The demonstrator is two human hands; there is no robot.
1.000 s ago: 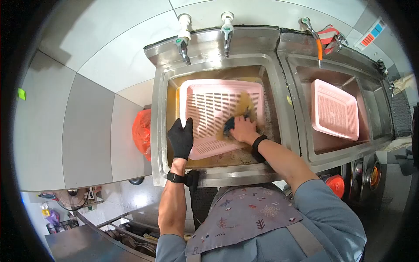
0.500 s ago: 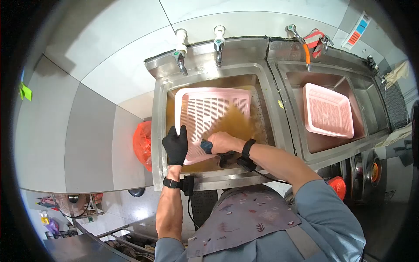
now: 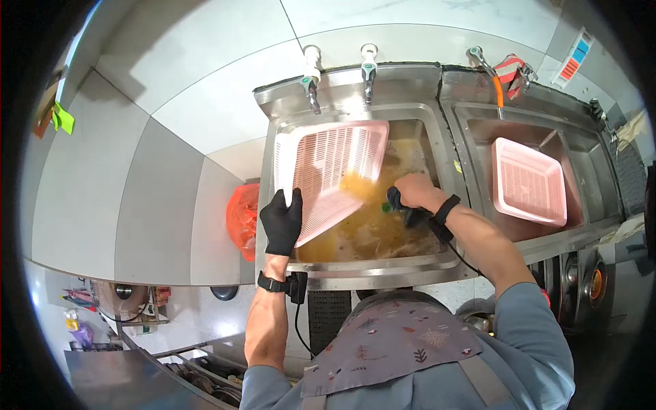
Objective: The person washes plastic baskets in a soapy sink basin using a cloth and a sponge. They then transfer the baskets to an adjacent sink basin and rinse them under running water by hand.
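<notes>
Backing a steel sink, tiles face left fingers gripping pink basket, right fingers dark item.

Pink slotted bskt, tilted, L sink.

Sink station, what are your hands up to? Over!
Left hand gripping pink basket; right hand holding dark item. Basket tilted. Murky water hiding one corner.

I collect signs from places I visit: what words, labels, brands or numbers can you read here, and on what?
No text is readable.
Blue-and-red wall label: any print is too small to read.
Leftmost tap and the tap beside it: green marks, too small to read.
Tilted pink basket: no lettering visible.
Patterned apron: plant motifs, no visible lettering.
</notes>
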